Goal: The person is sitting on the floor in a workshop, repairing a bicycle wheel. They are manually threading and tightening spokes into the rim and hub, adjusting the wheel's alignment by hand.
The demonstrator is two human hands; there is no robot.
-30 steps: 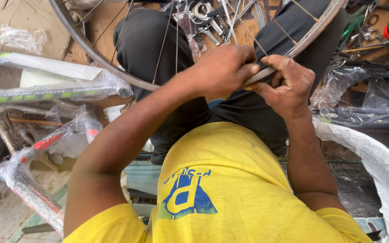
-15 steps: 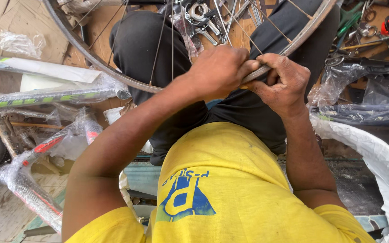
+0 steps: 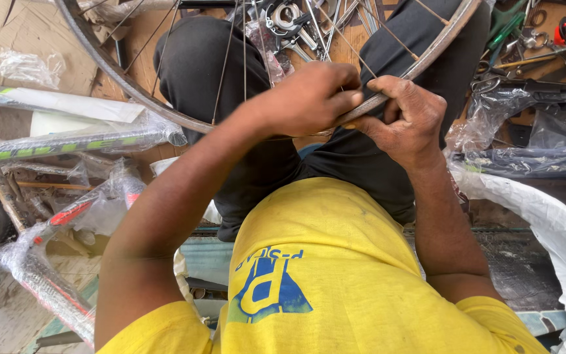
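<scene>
We see rim (image 3: 132, 88) across lap, arc running 9 to 2 o'clock. Left hand (image 3: 309, 98) grip pressed together, pinching rim edge; right hand (image 3: 404, 115) grip curled tight on same rim, touching left.

Risks, our judgement: fingers may slip off thin edge; spokes (image 3: 227, 59) just beside knuckles could nick them.

Packaging: clear-plastic-wrapped frame (image 3: 67, 141), green marks, 9 o'clock; red-marked wrapped frame (image 3: 54, 223), 8 o'clock; white foam wrap (image 3: 558, 242), 4 o'clock; cardboard (image 3: 8, 33), 11 o'clock.

I see a dull metal wheel rim (image 3: 132, 88), thin shiny steel spokes (image 3: 227, 59), matt yellow cloth shirt (image 3: 335, 262), crinkly glossy plastic wrap (image 3: 99, 141), rough brown cardboard (image 3: 8, 26)
</scene>
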